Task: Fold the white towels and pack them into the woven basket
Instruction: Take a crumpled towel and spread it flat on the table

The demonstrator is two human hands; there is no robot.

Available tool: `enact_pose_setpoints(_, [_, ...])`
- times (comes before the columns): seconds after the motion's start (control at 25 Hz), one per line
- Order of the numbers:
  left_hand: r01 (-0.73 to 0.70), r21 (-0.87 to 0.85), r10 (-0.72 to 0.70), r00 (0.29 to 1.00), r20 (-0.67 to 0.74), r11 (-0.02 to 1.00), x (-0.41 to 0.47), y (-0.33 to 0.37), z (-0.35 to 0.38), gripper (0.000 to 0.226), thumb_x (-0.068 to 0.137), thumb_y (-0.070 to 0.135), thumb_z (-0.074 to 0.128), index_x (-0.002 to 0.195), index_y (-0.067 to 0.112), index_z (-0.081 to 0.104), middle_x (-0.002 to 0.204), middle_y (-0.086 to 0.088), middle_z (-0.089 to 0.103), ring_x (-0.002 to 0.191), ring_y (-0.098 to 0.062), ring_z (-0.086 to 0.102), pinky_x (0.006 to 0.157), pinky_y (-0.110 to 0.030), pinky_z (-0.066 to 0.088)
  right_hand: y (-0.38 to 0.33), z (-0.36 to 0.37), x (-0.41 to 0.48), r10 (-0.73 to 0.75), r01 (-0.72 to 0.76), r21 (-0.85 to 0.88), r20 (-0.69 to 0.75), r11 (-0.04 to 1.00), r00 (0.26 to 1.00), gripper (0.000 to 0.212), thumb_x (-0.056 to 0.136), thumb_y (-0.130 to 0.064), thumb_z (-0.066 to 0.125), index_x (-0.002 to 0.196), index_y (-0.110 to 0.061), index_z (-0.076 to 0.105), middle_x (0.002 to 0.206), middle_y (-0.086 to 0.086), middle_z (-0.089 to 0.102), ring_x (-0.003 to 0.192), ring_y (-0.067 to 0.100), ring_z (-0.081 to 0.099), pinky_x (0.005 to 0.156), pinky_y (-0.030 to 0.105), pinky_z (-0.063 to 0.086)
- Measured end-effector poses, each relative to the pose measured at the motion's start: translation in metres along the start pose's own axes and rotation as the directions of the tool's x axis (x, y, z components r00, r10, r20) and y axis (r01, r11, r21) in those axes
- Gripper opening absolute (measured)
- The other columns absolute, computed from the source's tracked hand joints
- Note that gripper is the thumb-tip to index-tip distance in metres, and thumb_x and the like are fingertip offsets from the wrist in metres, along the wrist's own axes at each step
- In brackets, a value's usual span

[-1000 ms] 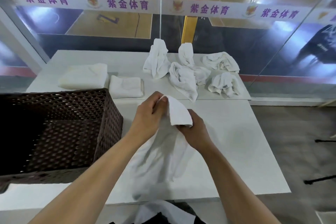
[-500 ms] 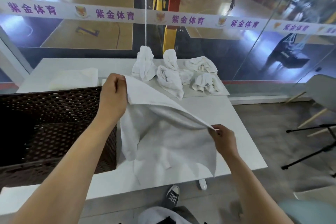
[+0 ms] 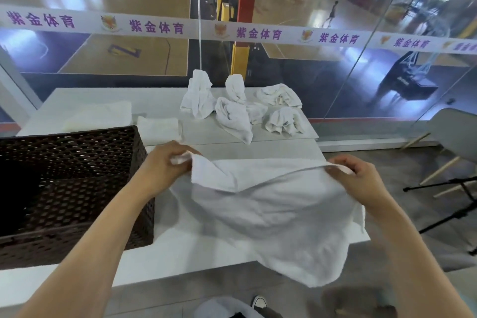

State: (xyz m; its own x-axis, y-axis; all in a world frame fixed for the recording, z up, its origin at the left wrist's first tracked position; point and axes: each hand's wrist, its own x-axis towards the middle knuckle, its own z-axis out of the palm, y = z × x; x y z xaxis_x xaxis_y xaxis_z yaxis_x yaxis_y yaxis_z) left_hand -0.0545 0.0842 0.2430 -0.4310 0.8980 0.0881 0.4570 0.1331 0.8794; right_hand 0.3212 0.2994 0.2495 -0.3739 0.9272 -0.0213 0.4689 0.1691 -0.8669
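Room: a white table [image 3: 284, 148] stands against a glass wall [image 3: 335, 72]; behind the glass there is a sports court.
Towel: one white towel [image 3: 271, 214] is held up over the near right part of the table; its lower end hangs past the near edge.
Long axis: the top edge runs left to right between the two hands and is a little slack in the middle.
Left hand: the left hand [image 3: 165, 162] pinches the left corner, thumb and fingers closed on the cloth.
Right hand: the right hand [image 3: 361, 178] pinches the right corner in the same way.
Key relation: from the fingers the cloth falls down and toward the person, so I judge that the next fold needs the two corners brought together.
Basket: the dark basket [image 3: 77, 248] sits on the left of the table, just beside the left forearm, so the left hand is nearer to it. I cannot tell what is inside.
Behind: two folded towels [image 3: 158, 129] lie past the basket; crumpled towels [image 3: 232, 116] wait at the far side, well apart from the hands.
In the way: only the basket's right wall is near the towel's left edge.
Aside: a chair [image 3: 454, 131] stands on the floor at the right.
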Motion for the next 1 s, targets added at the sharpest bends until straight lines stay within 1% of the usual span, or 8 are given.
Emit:
enact_pose_setpoints(0.12, [0.099, -0.266, -0.169, 0.952, -0.257, 0.959, 0.013, -0.012, 0.01, 0.019, 0.092, 0.027, 0.063, 0.095, 0.009, 0.069, 0.095, -0.005, 0.072, 0.089, -0.019, 0.063, 0.078, -0.037, 0.047, 0.022, -0.031, 0.012, 0.111, 0.005, -0.41, 0.26, 0.912, 0.959, 0.04, 0.074, -0.022, 0.091, 0.098, -0.045, 0.068, 0.097, -0.005, 0.064, 0.087, 0.015, 0.063, 0.078, 0.031, 0.048])
enact_pose_setpoints(0.24, [0.112, -0.387, -0.269, 0.885, -0.381, 0.915, 0.029, -0.014, 0.021, 0.022, 0.094, 0.037, 0.063, 0.088, 0.016, 0.06, 0.09, -0.006, 0.059, 0.085, -0.018, 0.053, 0.077, -0.038, 0.041, 0.064, -0.049, 0.036, 0.167, -0.009, -0.616, 0.2, 0.787, 0.965, 0.036, 0.087, -0.008, 0.073, 0.075, -0.039, 0.058, 0.083, -0.006, 0.063, 0.088, 0.028, 0.063, 0.068, 0.034, 0.043])
enact_pose_setpoints(0.4, [0.222, -0.288, -0.333, 0.838, -0.432, 0.932, 0.058, -0.007, 0.018, 0.013, 0.094, 0.018, 0.059, 0.089, 0.022, 0.071, 0.1, -0.001, 0.07, 0.092, -0.018, 0.063, 0.08, -0.036, 0.048, 0.08, -0.062, 0.082, 0.087, -0.025, -0.573, 0.081, 0.819, 0.993, 0.033, 0.093, -0.016, 0.057, 0.071, -0.039, 0.064, 0.073, -0.003, 0.065, 0.08, 0.031, 0.062, 0.062, 0.035, 0.042])
enact_pose_setpoints(0.6, [0.279, -0.219, -0.354, 0.754, -0.553, 0.935, 0.112, 0.031, 0.011, 0.024, 0.099, 0.021, 0.051, 0.082, 0.024, 0.067, 0.088, -0.001, 0.066, 0.084, -0.02, 0.057, 0.076, -0.033, 0.043, 0.035, -0.08, 0.178, -0.226, 0.089, -0.525, -0.203, 0.847, 0.953, 0.02, 0.101, -0.02, 0.053, 0.109, -0.019, 0.071, 0.095, 0.017, 0.071, 0.082, 0.037, 0.068, 0.07, 0.037, 0.046])
enact_pose_setpoints(0.68, [0.236, -0.297, -0.37, 0.728, -0.577, 0.925, 0.13, 0.051, 0.01, 0.017, 0.095, 0.02, 0.054, 0.09, 0.021, 0.07, 0.092, -0.001, 0.068, 0.083, -0.018, 0.058, 0.074, -0.03, 0.045, 0.017, -0.09, 0.204, -0.284, 0.155, -0.417, -0.266, 0.895, 0.921, 0.019, 0.104, -0.026, 0.047, 0.108, -0.026, 0.066, 0.098, 0.011, 0.067, 0.066, 0.029, 0.071, 0.065, 0.04, 0.057])
enact_pose_setpoints(0.76, [0.165, -0.418, -0.405, 0.699, -0.589, 0.893, 0.143, 0.067, 0.01, 0.016, 0.091, 0.014, 0.053, 0.087, 0.02, 0.068, 0.087, 0.003, 0.066, 0.079, -0.014, 0.057, 0.072, -0.025, 0.045, 0.009, -0.096, 0.21, -0.34, 0.255, -0.279, -0.317, 0.926, 0.885, 0.019, 0.105, -0.025, 0.046, 0.112, -0.026, 0.064, 0.104, 0.005, 0.06, 0.07, 0.024, 0.07, 0.062, 0.042, 0.06])
enact_pose_setpoints(0.88, [0.124, -0.524, -0.479, 0.619, -0.622, 0.842, 0.143, 0.066, 0.013, 0.014, 0.084, 0.018, 0.047, 0.078, 0.025, 0.057, 0.08, 0.004, 0.052, 0.073, -0.015, 0.046, 0.064, -0.026, 0.038, 0.013, -0.102, 0.192, -0.475, 0.383, -0.306, -0.339, 0.872, 0.812, 0.024, 0.103, -0.013, 0.047, 0.117, -0.023, 0.064, 0.102, 0.002, 0.054, 0.082, 0.026, 0.061, 0.074, 0.037, 0.05])
enact_pose_setpoints(1.0, [0.144, -0.598, -0.564, 0.557, -0.61, 0.789, 0.116, 0.031, 0.027, 0.015, 0.081, 0.02, 0.046, 0.073, 0.026, 0.057, 0.075, 0.005, 0.052, 0.065, -0.012, 0.045, 0.056, -0.025, 0.035, 0.052, -0.095, 0.155, -0.493, 0.397, -0.347, -0.261, 0.85, 0.83, 0.03, 0.098, -0.003, 0.053, 0.117, -0.022, 0.066, 0.103, -0.002, 0.057, 0.081, 0.021, 0.055, 0.076, 0.032, 0.044])
